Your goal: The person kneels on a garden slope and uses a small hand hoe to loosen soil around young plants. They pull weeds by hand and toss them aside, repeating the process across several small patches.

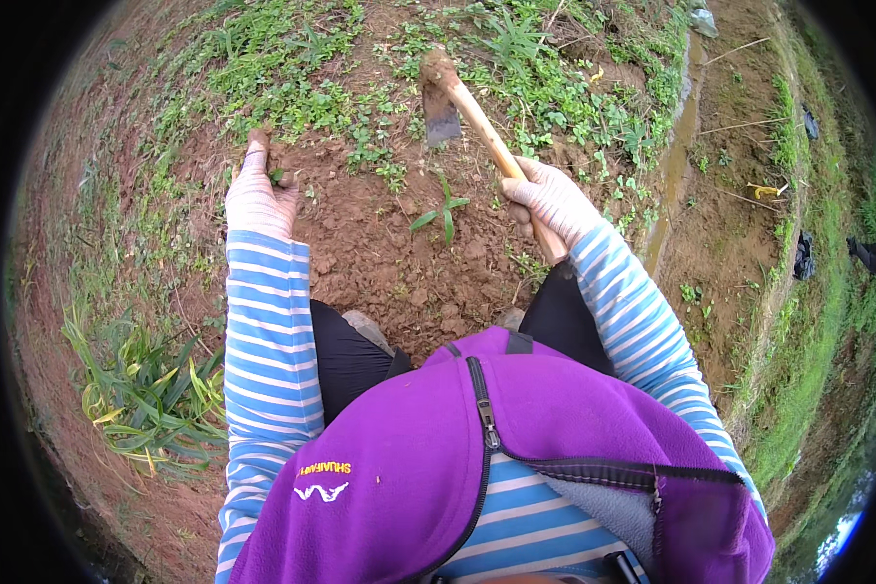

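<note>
My right hand (pixel 551 197), in a pale soil-stained glove, grips the lower part of a wooden hoe handle (pixel 483 131). The short hoe is raised, its flat metal blade (pixel 440 117) hanging down at the far end and soil caked around its head. My left hand (pixel 263 193), gloved too, is spread with thumb and fingers apart over the ground to the left. A bit of green leaf shows in the gap between them. Between my hands a small green seedling (pixel 445 210) with narrow leaves stands in loose reddish-brown soil (pixel 379 241).
Low leafy weeds (pixel 292 66) cover the ground ahead. A clump of long-leaved plants (pixel 146 394) grows at the left. To the right runs a muddy water furrow (pixel 675 168), with black plastic bags (pixel 804 255) beyond it. My shoes (pixel 369 328) are close behind the seedling.
</note>
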### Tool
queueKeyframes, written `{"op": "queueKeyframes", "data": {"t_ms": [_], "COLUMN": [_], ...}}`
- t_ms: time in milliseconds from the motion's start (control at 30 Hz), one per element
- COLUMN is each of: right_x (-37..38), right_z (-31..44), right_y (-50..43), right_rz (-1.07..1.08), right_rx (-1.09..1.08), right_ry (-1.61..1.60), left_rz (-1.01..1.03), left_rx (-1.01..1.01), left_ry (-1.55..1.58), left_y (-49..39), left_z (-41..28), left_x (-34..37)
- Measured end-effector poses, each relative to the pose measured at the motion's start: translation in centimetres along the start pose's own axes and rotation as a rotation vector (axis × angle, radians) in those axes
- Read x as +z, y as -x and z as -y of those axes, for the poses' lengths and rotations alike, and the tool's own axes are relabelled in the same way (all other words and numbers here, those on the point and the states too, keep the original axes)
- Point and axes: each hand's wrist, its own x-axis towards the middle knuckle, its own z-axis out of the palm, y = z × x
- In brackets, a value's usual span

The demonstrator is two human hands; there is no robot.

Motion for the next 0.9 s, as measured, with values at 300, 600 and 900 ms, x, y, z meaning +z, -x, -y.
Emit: {"op": "queueKeyframes", "data": {"t_ms": [300,600,900], "right_x": [11.6,11.9,17.9], "right_z": [0.5,0.2,1.0], "right_y": [-11.3,-9.0,-12.5], "right_rz": [-0.169,-0.134,-0.217], "right_rx": [-0.151,0.187,0.234], "right_ry": [0.330,0.229,0.116], "left_rz": [-0.041,-0.102,-0.145], "left_rx": [0.029,-0.047,0.011], "left_ry": [0.109,0.157,0.129], "left_y": [-3.8,-5.9,-6.6], "left_z": [0.2,-1.1,-2.9], "left_x": [0.4,-0.3,-0.8]}}
